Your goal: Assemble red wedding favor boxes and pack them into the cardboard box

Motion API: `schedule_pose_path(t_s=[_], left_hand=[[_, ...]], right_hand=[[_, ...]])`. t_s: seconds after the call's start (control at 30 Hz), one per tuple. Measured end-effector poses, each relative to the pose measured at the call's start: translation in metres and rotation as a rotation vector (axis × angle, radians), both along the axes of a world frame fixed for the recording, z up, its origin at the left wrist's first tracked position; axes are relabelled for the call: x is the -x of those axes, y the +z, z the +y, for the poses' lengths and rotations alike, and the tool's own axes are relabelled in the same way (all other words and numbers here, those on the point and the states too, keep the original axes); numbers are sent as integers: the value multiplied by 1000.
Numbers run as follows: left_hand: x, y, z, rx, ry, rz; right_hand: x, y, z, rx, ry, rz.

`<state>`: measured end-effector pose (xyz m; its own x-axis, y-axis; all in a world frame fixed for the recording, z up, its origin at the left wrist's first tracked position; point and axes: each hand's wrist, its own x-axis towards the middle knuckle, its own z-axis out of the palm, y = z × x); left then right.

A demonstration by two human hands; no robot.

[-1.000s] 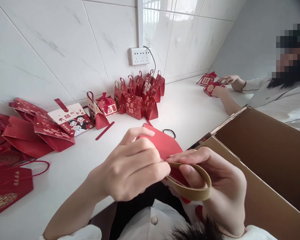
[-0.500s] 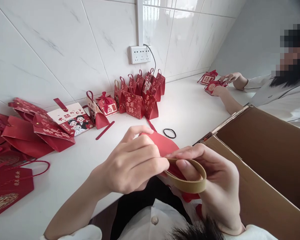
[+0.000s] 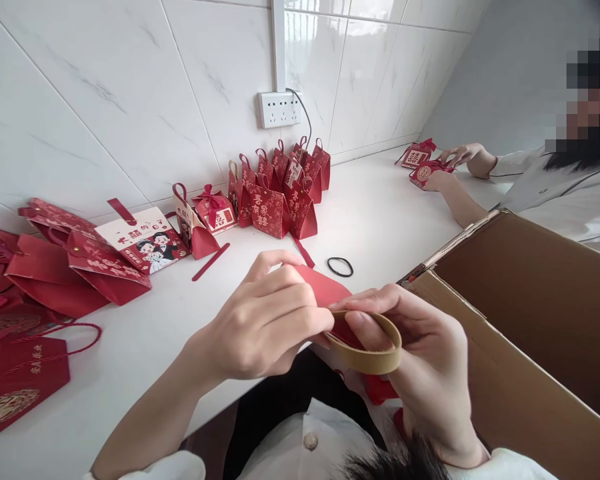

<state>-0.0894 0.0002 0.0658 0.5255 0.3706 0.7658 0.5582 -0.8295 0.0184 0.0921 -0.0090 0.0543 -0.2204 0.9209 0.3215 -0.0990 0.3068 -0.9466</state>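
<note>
A flat red paper box blank (image 3: 324, 288) is held over the near edge of the white counter (image 3: 380, 220). My left hand (image 3: 265, 320) is closed on its left side, fingers curled over the top. A tan looped strap handle (image 3: 370, 347) sticks out at the blank's lower right. My right hand (image 3: 420, 353) pinches that handle, thumb inside the loop. Both hands touch at the blank.
Folded red gift boxes (image 3: 280, 190) stand by the wall under a socket (image 3: 279, 109). Flat red bags (image 3: 55, 260) lie at left. A black hair tie (image 3: 340, 267) lies on the counter. An open cardboard box (image 3: 530, 320) sits at right. Another person's hands (image 3: 455, 160) handle red boxes at far right.
Both hands and the red blank have drifted slightly left and up; the tan loop has been pulled a little closer to the blank. The other person's hands shifted slightly.
</note>
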Motion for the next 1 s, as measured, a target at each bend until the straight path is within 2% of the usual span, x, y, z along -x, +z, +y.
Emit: schedule_pose_path(t_s=[0.17, 0.57, 0.83, 1.0], left_hand=[[1, -2, 1, -3, -11, 9], [2, -1, 2, -7, -15, 4], [3, -2, 4, -3, -18, 14], [3, -2, 3, 2, -14, 1]], right_hand=[[2, 1, 0, 18, -14, 0], [3, -1, 1, -55, -77, -45], [4, -1, 1, -26, -57, -33], [2, -2, 2, -58, -37, -66]])
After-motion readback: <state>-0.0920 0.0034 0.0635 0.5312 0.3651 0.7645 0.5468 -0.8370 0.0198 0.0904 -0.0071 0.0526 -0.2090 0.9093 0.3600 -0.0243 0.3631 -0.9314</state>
